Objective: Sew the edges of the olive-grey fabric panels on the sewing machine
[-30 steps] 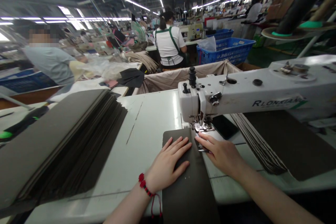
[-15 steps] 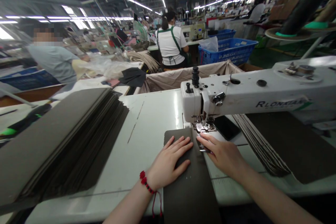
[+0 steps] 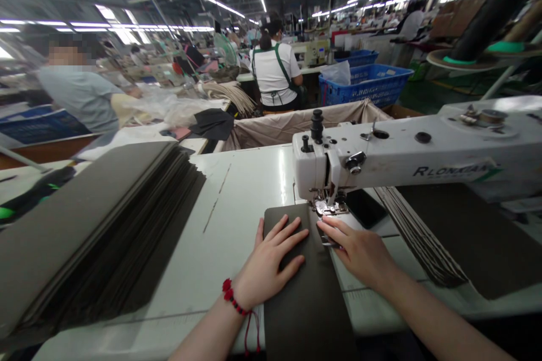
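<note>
A long dark grey-brown fabric panel [image 3: 311, 304] lies on the sewing table, its rounded far end just left of the presser foot [image 3: 332, 208]. My left hand [image 3: 271, 262] rests flat on the panel with fingers spread, the little finger reaching past its left edge. My right hand [image 3: 362, 251] is at the panel's right edge, fingers together and fingertips just in front of the presser foot. Small metal thread snips [image 3: 328, 241] poke out from under those fingers; their handles are hidden. The white sewing machine [image 3: 381, 152] stands over the panel's far right side.
A tall stack of similar panels [image 3: 101, 225] leans across the table's left side. Another stack [image 3: 461, 237] lies at the right, beside a black phone [image 3: 366, 208]. Beyond the table are a cloth-lined bin [image 3: 271, 132], a blue crate [image 3: 366, 84] and two people working.
My left hand's fingers have spread wider and it has shifted slightly left. The panel sits a touch farther forward against the machine. My right hand stays by the presser foot.
</note>
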Demonstrator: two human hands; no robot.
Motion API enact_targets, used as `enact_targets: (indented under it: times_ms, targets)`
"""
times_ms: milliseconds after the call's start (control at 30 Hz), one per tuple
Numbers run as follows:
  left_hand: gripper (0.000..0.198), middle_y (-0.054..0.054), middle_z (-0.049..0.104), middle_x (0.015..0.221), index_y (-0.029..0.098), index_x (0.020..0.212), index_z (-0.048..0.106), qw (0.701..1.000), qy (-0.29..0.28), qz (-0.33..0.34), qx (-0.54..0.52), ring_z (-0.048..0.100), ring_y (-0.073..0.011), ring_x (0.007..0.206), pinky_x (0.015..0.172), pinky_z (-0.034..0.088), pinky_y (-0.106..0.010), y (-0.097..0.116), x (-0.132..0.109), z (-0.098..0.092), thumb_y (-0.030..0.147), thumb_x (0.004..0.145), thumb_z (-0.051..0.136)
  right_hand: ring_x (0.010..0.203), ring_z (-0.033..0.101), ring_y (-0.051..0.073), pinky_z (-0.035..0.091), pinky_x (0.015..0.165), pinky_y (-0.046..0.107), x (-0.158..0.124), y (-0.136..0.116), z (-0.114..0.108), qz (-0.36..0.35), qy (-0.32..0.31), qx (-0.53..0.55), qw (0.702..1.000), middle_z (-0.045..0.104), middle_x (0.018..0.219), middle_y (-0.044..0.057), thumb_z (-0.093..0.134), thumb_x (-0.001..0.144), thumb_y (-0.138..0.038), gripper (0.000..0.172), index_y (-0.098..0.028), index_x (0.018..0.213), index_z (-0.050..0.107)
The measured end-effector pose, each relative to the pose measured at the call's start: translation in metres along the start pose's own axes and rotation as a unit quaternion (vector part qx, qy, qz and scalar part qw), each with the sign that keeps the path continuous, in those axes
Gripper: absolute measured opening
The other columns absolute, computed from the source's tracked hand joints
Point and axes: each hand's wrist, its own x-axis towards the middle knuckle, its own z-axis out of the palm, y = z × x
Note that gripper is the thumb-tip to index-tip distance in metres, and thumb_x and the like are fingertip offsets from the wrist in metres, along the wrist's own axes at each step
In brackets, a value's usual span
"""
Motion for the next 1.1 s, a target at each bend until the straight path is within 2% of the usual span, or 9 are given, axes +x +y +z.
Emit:
enact_targets:
  times_ms: [433,633,1100]
  targets:
    - [0.046,0.001,0.031,0.152,0.037,0.14,0.04,1.0,0.002,-0.002,-0.016,0.02,-0.0285,0.142,0.114,0.002,-0.062,-0.0008,-0.0002,-0.0026,0.035,0.096,0.049,0.108,0.061,0.02,0.052,0.086,0.034,-0.001,0.0009,-0.001,-0.008,0.003,0.007,1.0,0.044,0.146,0.0,0.048,0.082,-0.01,0.063,-0.033,0.14,0.043]
    - [0.045,0.002,0.03,0.152,0.038,0.14,0.04,1.0,-0.006,-0.004,-0.007,0.018,-0.0275,0.143,0.114,0.0,-0.062,-0.0014,-0.0002,-0.0003,0.034,0.096,0.047,0.109,0.061,0.02,0.052,0.086,0.035,-0.0005,0.0005,-0.001,-0.006,-0.001,0.015,1.0,0.042,0.147,-0.003,0.047,0.083,-0.01,0.063,-0.035,0.141,0.041]
    - [0.044,0.002,0.032,0.151,0.038,0.14,0.039,1.0,-0.006,-0.007,-0.009,0.02,-0.0274,0.142,0.114,0.001,-0.063,-0.0008,0.0,0.0003,0.034,0.097,0.047,0.111,0.06,0.02,0.052,0.087,0.035,-0.0013,0.0018,-0.0019,-0.006,-0.005,0.016,1.0,0.041,0.148,-0.002,0.048,0.081,-0.009,0.065,-0.034,0.141,0.041]
